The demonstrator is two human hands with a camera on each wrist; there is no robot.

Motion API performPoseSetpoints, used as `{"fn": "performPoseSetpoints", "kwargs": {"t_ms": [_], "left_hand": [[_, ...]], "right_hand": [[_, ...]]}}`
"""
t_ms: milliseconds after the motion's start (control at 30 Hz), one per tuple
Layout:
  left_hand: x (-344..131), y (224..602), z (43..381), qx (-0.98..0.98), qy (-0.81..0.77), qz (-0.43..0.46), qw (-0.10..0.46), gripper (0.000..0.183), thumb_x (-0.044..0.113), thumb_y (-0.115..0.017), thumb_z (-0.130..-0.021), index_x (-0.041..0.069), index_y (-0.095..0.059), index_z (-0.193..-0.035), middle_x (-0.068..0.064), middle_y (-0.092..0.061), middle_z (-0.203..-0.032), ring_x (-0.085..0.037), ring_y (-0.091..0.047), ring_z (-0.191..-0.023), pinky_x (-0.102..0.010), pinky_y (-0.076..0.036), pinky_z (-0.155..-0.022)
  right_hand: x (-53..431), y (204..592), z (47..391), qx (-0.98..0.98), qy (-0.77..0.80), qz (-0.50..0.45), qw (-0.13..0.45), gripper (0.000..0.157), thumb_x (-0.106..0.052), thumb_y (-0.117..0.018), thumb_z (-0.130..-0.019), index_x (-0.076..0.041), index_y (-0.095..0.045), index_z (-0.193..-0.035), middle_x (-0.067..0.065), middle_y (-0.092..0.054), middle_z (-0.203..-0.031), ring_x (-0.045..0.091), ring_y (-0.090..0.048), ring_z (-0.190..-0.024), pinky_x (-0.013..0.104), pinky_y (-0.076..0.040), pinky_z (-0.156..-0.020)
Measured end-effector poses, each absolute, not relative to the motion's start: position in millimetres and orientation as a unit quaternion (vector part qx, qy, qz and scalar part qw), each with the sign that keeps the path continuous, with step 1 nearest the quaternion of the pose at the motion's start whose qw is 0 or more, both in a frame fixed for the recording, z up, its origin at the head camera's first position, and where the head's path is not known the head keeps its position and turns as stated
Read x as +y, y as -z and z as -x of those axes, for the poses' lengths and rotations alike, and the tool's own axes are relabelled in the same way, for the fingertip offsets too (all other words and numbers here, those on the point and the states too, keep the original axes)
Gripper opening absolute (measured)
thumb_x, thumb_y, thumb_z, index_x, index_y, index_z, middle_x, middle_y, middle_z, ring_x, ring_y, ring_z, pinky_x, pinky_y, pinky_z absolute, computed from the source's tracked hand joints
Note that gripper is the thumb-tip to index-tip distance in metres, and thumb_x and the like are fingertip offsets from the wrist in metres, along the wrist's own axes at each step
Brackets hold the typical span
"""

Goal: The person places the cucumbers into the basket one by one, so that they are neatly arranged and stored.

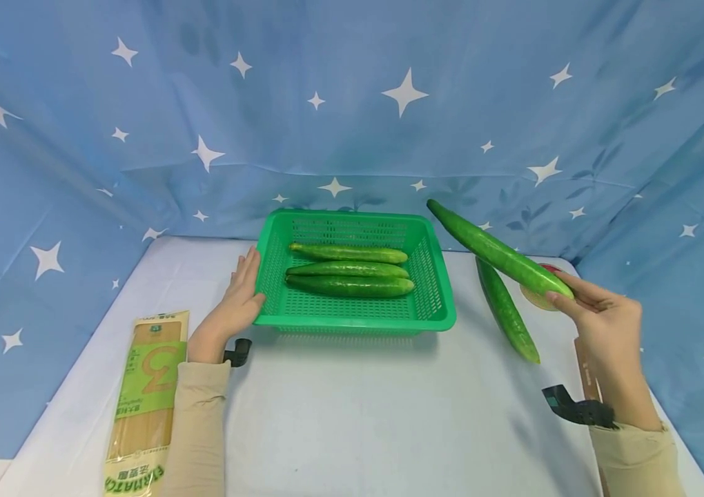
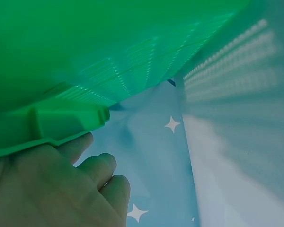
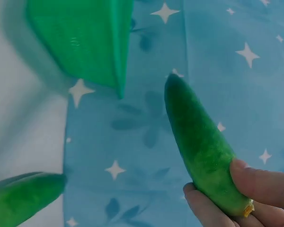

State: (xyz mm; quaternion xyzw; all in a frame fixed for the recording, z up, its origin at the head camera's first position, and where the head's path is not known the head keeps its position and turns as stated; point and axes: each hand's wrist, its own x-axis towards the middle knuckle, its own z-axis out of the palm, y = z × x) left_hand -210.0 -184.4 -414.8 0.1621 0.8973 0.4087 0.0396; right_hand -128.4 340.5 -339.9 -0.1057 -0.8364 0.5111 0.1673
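Note:
My right hand [image 1: 607, 324] pinches a long green cucumber [image 1: 495, 248] near its pale end, thumb on one side and fingers on the other. The cucumber is raised, its dark tip toward the basket; the right wrist view also shows this cucumber [image 3: 199, 146]. Below it a second cucumber [image 1: 507, 310] lies on the white table. Three cucumbers [image 1: 348, 286] lie side by side in a green plastic basket [image 1: 352, 322]. My left hand [image 1: 237, 304] rests against the basket's left side, fingers extended along it. In the left wrist view its fingers [image 2: 97, 170] are under the rim.
A pack of spaghetti [image 1: 147, 393] lies left on the white table [image 1: 352, 414], beside the left forearm. Partly behind the right hand are a round item [image 1: 538, 298] and a brown flat item [image 1: 587, 373]. A blue star-patterned cloth [image 1: 352, 103] hangs behind and at both sides.

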Motion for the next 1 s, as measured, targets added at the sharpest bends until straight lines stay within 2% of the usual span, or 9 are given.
{"fn": "performPoseSetpoints", "kwargs": {"t_ms": [100, 200, 333, 467, 633, 700, 867, 933, 1000], "left_hand": [[-184, 414, 209, 0.896, -0.410, -0.165, 0.037, 0.074, 0.000, -0.034, -0.097, 0.004, 0.009, -0.158, -0.009, 0.018, -0.164, -0.029, 0.023, -0.147, -0.055, 0.011, -0.117], [-185, 414, 209, 0.896, -0.412, -0.163, 0.037, 0.074, 0.000, -0.034, -0.097, 0.004, 0.009, -0.158, -0.008, 0.018, -0.164, -0.028, 0.023, -0.148, -0.055, 0.011, -0.117], [-184, 414, 210, 0.896, -0.411, -0.164, 0.040, 0.074, 0.000, -0.034, -0.098, 0.004, 0.009, -0.158, -0.008, 0.018, -0.164, -0.028, 0.024, -0.148, -0.055, 0.011, -0.117], [-184, 414, 211, 0.897, -0.407, -0.166, 0.040, 0.074, -0.001, -0.034, -0.097, 0.003, 0.009, -0.158, -0.009, 0.018, -0.164, -0.029, 0.023, -0.147, -0.056, 0.011, -0.117], [-185, 416, 212, 0.898, -0.407, -0.163, 0.043, 0.075, -0.001, -0.034, -0.097, 0.005, 0.010, -0.158, -0.007, 0.019, -0.164, -0.027, 0.024, -0.147, -0.055, 0.011, -0.118], [-185, 417, 212, 0.898, -0.408, -0.163, 0.043, 0.075, -0.001, -0.034, -0.097, 0.005, 0.010, -0.158, -0.007, 0.019, -0.164, -0.026, 0.024, -0.147, -0.054, 0.011, -0.118], [-186, 417, 212, 0.897, -0.407, -0.166, 0.037, 0.075, -0.001, -0.034, -0.097, 0.003, 0.010, -0.158, -0.010, 0.018, -0.164, -0.029, 0.023, -0.147, -0.056, 0.011, -0.117], [-186, 417, 212, 0.899, -0.404, -0.164, 0.037, 0.076, -0.001, -0.035, -0.097, 0.004, 0.010, -0.158, -0.009, 0.018, -0.164, -0.028, 0.023, -0.148, -0.056, 0.010, -0.117], [-186, 417, 213, 0.900, -0.401, -0.163, 0.040, 0.076, -0.001, -0.035, -0.097, 0.004, 0.011, -0.158, -0.008, 0.019, -0.164, -0.028, 0.023, -0.147, -0.055, 0.011, -0.118]], "right_hand": [[335, 330, 137, -0.852, -0.495, 0.080, 0.152, 0.051, -0.026, -0.075, -0.089, -0.011, -0.063, -0.136, -0.020, -0.070, -0.106, 0.001, -0.059, -0.107, 0.007, -0.048, -0.080], [328, 322, 148, -0.835, -0.532, 0.053, 0.128, 0.052, -0.023, -0.076, -0.088, -0.010, -0.063, -0.136, -0.017, -0.072, -0.102, 0.005, -0.063, -0.101, 0.011, -0.051, -0.077], [316, 318, 164, -0.814, -0.571, 0.012, 0.108, 0.049, -0.014, -0.076, -0.088, -0.003, -0.063, -0.134, -0.015, -0.071, -0.101, 0.006, -0.066, -0.090, 0.015, -0.054, -0.070], [300, 318, 179, -0.843, -0.528, -0.030, 0.100, 0.044, -0.015, -0.072, -0.092, -0.002, -0.063, -0.133, -0.015, -0.069, -0.108, 0.005, -0.065, -0.093, 0.015, -0.053, -0.073], [277, 319, 194, -0.864, -0.494, -0.081, 0.060, 0.042, -0.019, -0.069, -0.095, -0.006, -0.063, -0.134, 0.002, -0.067, -0.122, 0.009, -0.062, -0.103, 0.017, -0.052, -0.082], [267, 320, 199, -0.868, -0.486, -0.092, 0.038, 0.041, -0.021, -0.068, -0.095, -0.008, -0.064, -0.134, 0.007, -0.067, -0.126, 0.011, -0.062, -0.106, 0.022, -0.052, -0.086], [244, 328, 210, -0.863, -0.488, -0.128, -0.022, 0.040, -0.018, -0.069, -0.095, -0.009, -0.065, -0.133, 0.012, -0.063, -0.132, 0.023, -0.058, -0.122, 0.045, -0.046, -0.103], [237, 333, 213, -0.858, -0.492, -0.141, -0.039, 0.040, -0.015, -0.069, -0.094, -0.008, -0.065, -0.133, 0.013, -0.061, -0.135, 0.027, -0.056, -0.126, 0.051, -0.044, -0.104], [230, 338, 216, -0.856, -0.491, -0.149, -0.054, 0.040, -0.014, -0.069, -0.094, -0.007, -0.065, -0.133, 0.014, -0.059, -0.137, 0.028, -0.055, -0.127, 0.051, -0.046, -0.102]]}}
